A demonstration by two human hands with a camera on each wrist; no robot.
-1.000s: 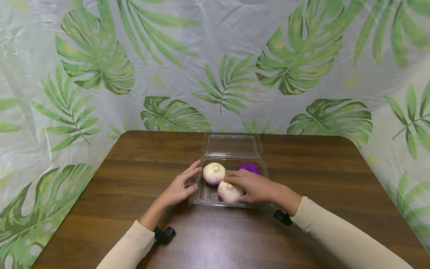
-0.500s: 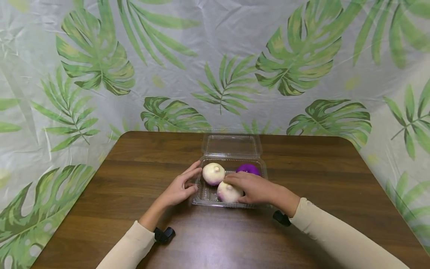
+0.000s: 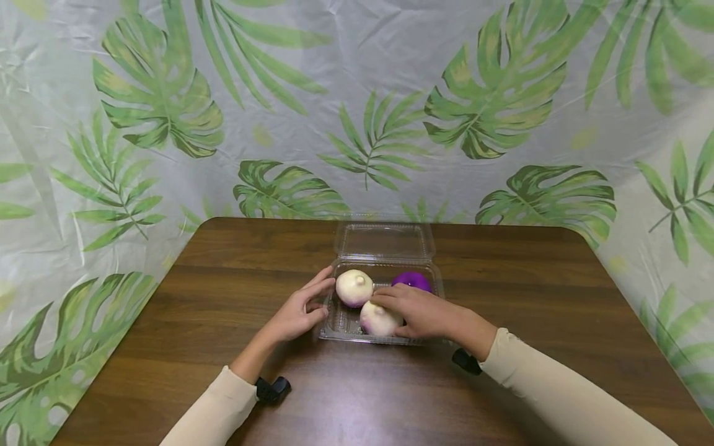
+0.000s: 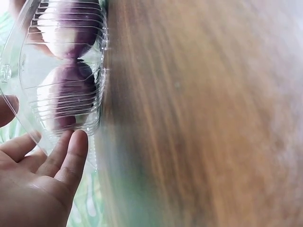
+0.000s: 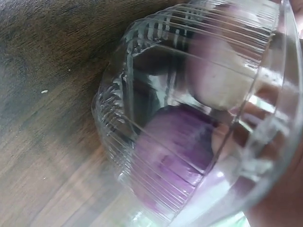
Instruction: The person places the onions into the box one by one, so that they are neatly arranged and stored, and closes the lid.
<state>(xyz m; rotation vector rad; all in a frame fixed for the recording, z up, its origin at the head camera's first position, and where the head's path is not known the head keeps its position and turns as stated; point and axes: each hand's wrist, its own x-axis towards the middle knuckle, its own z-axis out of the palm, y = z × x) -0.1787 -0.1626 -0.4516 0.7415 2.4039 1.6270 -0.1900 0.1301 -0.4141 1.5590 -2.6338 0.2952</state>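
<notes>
Two white turnips with purple undersides lie in a clear plastic clamshell container (image 3: 346, 325). The left turnip (image 3: 354, 288) sits near the back left, its stem nub up. My right hand (image 3: 421, 311) reaches inside and grips the front turnip (image 3: 379, 319), fingers over its top and thumb at its near side. Behind that hand shows a round bright purple thing (image 3: 411, 280), partly hidden by the fingers. My left hand (image 3: 298, 313) rests its extended fingers against the container's left side; in the left wrist view the fingertips (image 4: 79, 139) are at the ribbed wall.
The container's clear lid (image 3: 385, 240) stands open toward the back of the brown wooden table (image 3: 251, 248). A leaf-printed cloth (image 3: 379, 93) hangs behind the table. Dark wrist devices (image 3: 273, 390) sit below both wrists.
My right hand has come very slightly down and left with the front turnip, showing a bit more of the purple thing. My left hand keeps its place.
</notes>
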